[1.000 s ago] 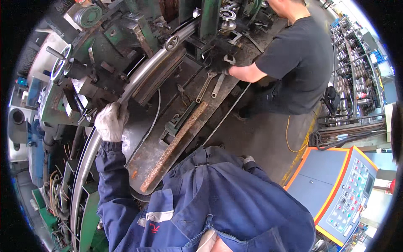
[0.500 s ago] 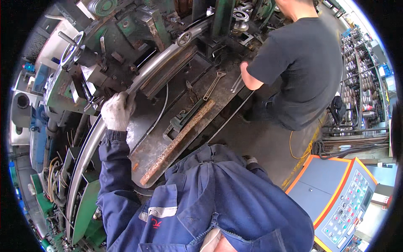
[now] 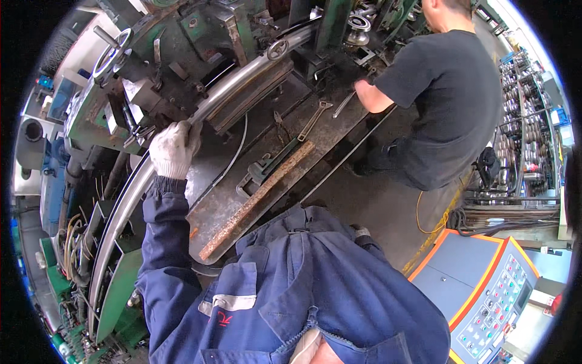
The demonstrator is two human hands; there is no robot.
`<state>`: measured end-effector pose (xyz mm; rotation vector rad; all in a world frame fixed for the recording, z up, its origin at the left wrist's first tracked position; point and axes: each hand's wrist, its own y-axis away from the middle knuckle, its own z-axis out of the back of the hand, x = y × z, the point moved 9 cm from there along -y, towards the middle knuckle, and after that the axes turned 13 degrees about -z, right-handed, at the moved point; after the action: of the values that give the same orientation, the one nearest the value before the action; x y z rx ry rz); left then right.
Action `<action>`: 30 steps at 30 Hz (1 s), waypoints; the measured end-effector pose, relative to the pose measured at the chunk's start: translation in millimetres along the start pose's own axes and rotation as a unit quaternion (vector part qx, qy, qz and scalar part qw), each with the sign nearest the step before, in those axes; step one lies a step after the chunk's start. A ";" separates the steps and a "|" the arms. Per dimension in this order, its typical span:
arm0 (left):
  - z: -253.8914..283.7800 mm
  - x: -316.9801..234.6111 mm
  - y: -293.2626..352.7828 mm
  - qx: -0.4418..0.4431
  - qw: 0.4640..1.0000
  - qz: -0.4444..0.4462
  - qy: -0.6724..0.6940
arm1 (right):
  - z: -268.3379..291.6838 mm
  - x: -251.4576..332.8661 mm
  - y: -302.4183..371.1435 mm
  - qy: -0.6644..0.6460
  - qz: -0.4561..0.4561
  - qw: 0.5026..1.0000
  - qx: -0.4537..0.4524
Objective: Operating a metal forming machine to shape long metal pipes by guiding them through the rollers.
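My left hand [image 3: 173, 151], in a white knit glove, is closed over a long silvery metal bar [image 3: 239, 84] that runs from lower left to the top middle. Its fingertips are partly hidden behind the knuckles. My right hand [image 3: 362, 231], also gloved, shows only as a small patch beside my right hip; jacket and sleeve hide its fingers. To the right of my left hand, a dark metal bench [image 3: 212, 212] bears a rusty flat bar [image 3: 257, 199], a pipe wrench [image 3: 257, 171], an adjustable wrench [image 3: 314, 121] and what look like pliers [image 3: 280, 123].
Green machinery with a handwheel [image 3: 113, 53] stands at the upper left. A person [image 3: 451, 103] in a black T-shirt bends over the bench's far right end. An orange-edged control console [image 3: 464, 273] is at the lower right, below a rack [image 3: 524, 139] of metal parts.
The bench, tools and person appear slightly higher and further right, as the view has shifted a little. My left hand stays on the bar.
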<state>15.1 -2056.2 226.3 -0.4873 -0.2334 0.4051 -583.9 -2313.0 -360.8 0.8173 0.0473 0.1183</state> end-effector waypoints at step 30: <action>9.1 2.2 7.0 -0.003 1.000 0.002 -0.024 | 42.1 62.9 63.1 0.027 0.077 0.996 0.043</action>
<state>12.0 -2045.9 230.9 -0.4837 -0.2803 0.4215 -523.3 -2292.9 -285.7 0.9037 0.0408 0.2855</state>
